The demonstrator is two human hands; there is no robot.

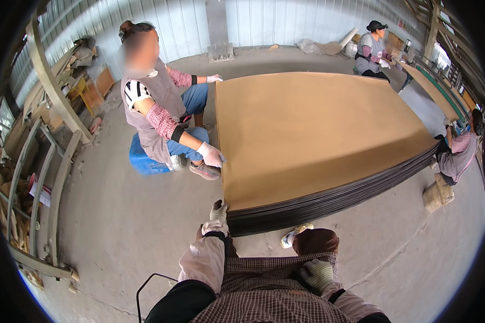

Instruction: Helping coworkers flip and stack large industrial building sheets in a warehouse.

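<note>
A broad stack of thin brown board sheets (318, 121) with dark edges fills the middle. My left hand (217, 214), in a pale glove with dark fingertips, is closed at the stack's near left corner, pinching the edge of the top sheet. My right hand (319, 275), in a striped glove, rests on my checked apron (277, 301), away from the stack. Its dark fingertips blend into the cloth, so their pose is unclear. Across the left edge, a seated co-worker's gloved hands (211, 154) touch two places along the same side of the stack.
The co-worker sits on a blue stool (144, 156). Metal frames (40, 188) and scrap board stand at far left. Two more people work at right beside a long table with a brown sheet (428, 89). A tan block seat (438, 195) is near them. My shoe (296, 235) is by the stack.
</note>
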